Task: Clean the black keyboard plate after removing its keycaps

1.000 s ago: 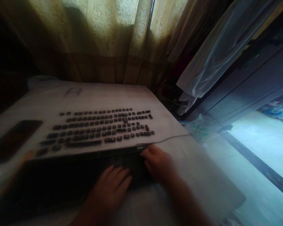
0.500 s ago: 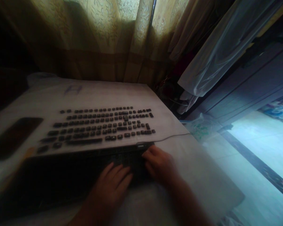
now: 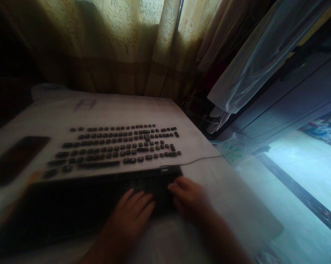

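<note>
- Head view. Keyboard base (image 3: 80,205), black, one; lying along the near side of the table (image 3: 121,112), its keys face dim and hard to read.
- Left hand (image 3: 133,214), bare; palm down over the right-hand part of the keyboard base, fingers extended and slightly spread, grip wide.
- Right hand (image 3: 190,198), bare; at the right end of the keyboard base, fingers bent, tips near one another; whether anything is pinched between them, cannot tell.
- Loose keycaps (image 3: 116,149), black, many; set in rows on the table just beyond the keyboard base, arranged in keyboard order.
- Long bar key (image 3: 99,164), black; in the nearest part of the layout, left of middle.
- Cable (image 3: 199,159), thin, dark; from the far right edge of the keyboard base across to the table's right edge.
- Dark flat slab (image 3: 19,156), rounded corners; on the table, left of the keycaps.
- Purple marking (image 3: 85,105); on the pale table surface, beyond the keycaps.
- Curtain (image 3: 121,29), yellowish, patterned; behind the table.
- Hanging cloth (image 3: 242,80), whitish, sheer; right of the curtain.
</note>
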{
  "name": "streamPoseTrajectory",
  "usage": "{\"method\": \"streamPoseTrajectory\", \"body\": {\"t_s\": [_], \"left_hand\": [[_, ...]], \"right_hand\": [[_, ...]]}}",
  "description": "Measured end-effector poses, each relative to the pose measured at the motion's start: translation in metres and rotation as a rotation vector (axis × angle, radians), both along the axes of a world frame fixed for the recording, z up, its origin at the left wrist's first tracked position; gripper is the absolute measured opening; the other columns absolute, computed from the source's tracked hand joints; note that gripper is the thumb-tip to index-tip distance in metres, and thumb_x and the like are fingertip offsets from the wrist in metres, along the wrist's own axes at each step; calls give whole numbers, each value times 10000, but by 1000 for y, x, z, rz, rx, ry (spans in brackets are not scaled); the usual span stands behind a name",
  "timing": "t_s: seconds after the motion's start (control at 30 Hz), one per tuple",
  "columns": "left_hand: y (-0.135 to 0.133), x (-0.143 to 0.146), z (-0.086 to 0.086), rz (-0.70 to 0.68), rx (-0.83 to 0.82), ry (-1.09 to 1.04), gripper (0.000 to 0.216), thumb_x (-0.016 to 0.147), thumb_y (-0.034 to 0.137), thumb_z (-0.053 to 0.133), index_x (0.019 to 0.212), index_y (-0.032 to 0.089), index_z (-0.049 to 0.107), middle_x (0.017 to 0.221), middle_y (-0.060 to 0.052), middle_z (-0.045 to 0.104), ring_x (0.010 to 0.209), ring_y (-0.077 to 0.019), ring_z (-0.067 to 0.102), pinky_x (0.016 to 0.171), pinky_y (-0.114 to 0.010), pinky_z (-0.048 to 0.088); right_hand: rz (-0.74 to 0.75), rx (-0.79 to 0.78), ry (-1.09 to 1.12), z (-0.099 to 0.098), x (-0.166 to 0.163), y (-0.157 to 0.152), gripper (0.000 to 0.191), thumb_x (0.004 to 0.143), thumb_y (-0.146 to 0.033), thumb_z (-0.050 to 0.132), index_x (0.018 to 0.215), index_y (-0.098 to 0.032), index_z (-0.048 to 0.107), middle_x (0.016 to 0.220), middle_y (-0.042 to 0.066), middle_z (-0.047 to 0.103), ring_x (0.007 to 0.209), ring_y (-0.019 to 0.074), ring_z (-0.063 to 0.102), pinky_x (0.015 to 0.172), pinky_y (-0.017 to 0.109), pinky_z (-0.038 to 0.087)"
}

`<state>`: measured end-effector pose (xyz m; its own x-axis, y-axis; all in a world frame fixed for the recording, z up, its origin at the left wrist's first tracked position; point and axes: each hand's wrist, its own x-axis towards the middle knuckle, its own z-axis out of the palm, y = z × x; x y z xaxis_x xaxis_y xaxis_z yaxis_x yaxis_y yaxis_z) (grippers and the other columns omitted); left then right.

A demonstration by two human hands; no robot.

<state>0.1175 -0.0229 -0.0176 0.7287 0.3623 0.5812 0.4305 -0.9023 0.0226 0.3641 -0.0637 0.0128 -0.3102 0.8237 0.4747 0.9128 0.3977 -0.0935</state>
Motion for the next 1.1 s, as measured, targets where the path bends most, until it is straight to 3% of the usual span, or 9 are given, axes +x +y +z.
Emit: {"method": "streamPoseTrajectory", "body": {"t_s": [0.23, 0.4, 0.53, 0.77, 0.9, 1.1], "left_hand": [[-1, -2, -5, 1, -35, 19, 284, 999, 201, 492, 1220, 228, 668, 1225, -13, 748, 1102, -190, 692, 1033, -416, 513], [-1, -2, -3, 2, -18, 24, 291, 1004, 203, 475, 1217, 232, 672, 1224, -14, 748, 1110, -190, 689, 1039, -422, 510], [-2, -1, -4, 3, -26, 23, 295, 1003, 195, 469, 1213, 233, 674, 1214, -14, 751, 1100, -187, 690, 1041, -423, 505], [-4, 2, -4, 24, -42, -26, 312, 1028, 215, 413, 1186, 234, 681, 1187, -11, 762, 1070, -191, 706, 1012, -434, 515], [-1, -1, -3, -3, -48, 22, 298, 1007, 207, 475, 1235, 240, 663, 1230, -18, 747, 1106, -193, 695, 1037, -432, 507], [-1, -2, -5, 1, -42, 26, 292, 997, 204, 489, 1229, 236, 664, 1223, -18, 750, 1103, -201, 699, 1020, -434, 524]], "right_hand": [[27, -43, 27, -1, 0, -11, 232, 866, -76, 457, 819, -168, 665, 727, 28, 541, 578, 145, 443, 512, 272, 300], [24, -92, 66, -5, 4, -16, 235, 866, -96, 468, 914, -174, 685, 769, 32, 557, 612, 145, 474, 536, 256, 333], [19, -126, 91, -6, 3, -21, 211, 837, -91, 482, 867, -186, 669, 753, 23, 549, 608, 140, 465, 541, 251, 339], [55, -227, 232, 6, 10, -24, 230, 796, -78, 503, 849, -203, 689, 777, 19, 587, 642, 134, 555, 573, 233, 403], [-59, -160, 270, 9, 21, -7, 300, 824, -85, 499, 986, -200, 723, 861, 44, 631, 705, 148, 625, 636, 240, 479], [-199, -171, 5, 3, 18, 15, 315, 813, -63, 543, 1022, -200, 735, 897, 62, 665, 736, 176, 632, 637, 252, 472]]}}
